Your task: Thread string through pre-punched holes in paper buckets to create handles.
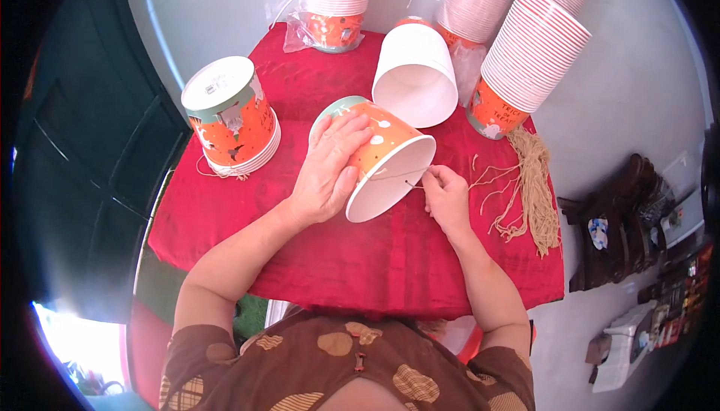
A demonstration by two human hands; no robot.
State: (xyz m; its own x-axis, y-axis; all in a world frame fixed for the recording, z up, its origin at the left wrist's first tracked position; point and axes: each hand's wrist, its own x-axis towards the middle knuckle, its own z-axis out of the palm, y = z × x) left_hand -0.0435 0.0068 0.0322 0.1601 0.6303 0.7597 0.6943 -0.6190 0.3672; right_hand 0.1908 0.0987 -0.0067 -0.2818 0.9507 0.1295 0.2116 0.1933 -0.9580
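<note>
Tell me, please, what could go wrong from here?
The thin string could slip from the right hand's fingers. The tilted bucket might roll if the left hand loosens. The tall stack at right could topple if bumped.

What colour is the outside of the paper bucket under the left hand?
The paper bucket is orange with a pale green band, best seen in the head view.

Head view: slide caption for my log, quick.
Left hand steadies a tilted orange bucket; right hand pinches a thin strand at its open end, over red cloth.
</note>
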